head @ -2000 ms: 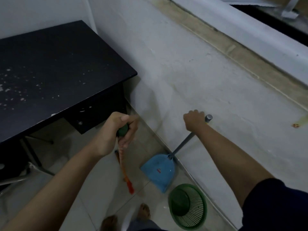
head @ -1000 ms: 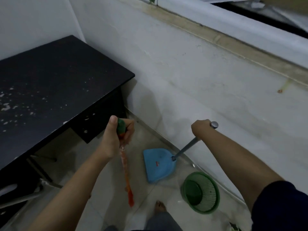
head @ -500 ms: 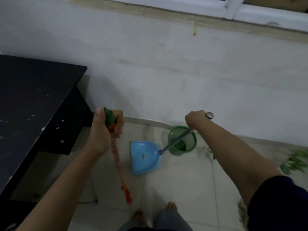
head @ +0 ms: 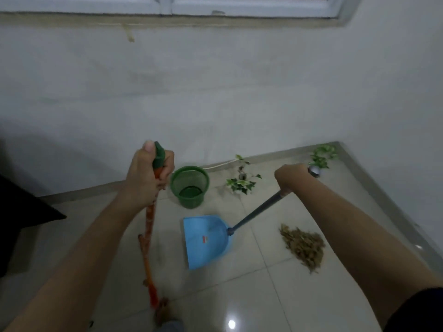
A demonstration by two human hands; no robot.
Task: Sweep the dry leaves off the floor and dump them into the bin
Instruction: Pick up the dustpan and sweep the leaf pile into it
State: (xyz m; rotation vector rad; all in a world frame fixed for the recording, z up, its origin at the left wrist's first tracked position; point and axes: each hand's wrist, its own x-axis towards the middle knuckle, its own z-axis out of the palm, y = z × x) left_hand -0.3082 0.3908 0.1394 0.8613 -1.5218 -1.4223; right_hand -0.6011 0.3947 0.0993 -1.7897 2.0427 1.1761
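bin (head: 190, 186) near back wall | dustpan (head: 206, 240) before bin | leaf pile (head: 303, 245) right of dustpan | broom (head: 149, 236) left

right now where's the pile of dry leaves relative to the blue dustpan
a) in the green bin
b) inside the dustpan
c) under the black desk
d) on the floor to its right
d: the dry leaves lie heaped on the tiles right of the empty blue dustpan, apart from it; the green bin holds none.

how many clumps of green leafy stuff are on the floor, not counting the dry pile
2. One green leafy sprig lies by the wall, just right of the green bin. The other sits in the far right corner. The arms may hide more along the right side.
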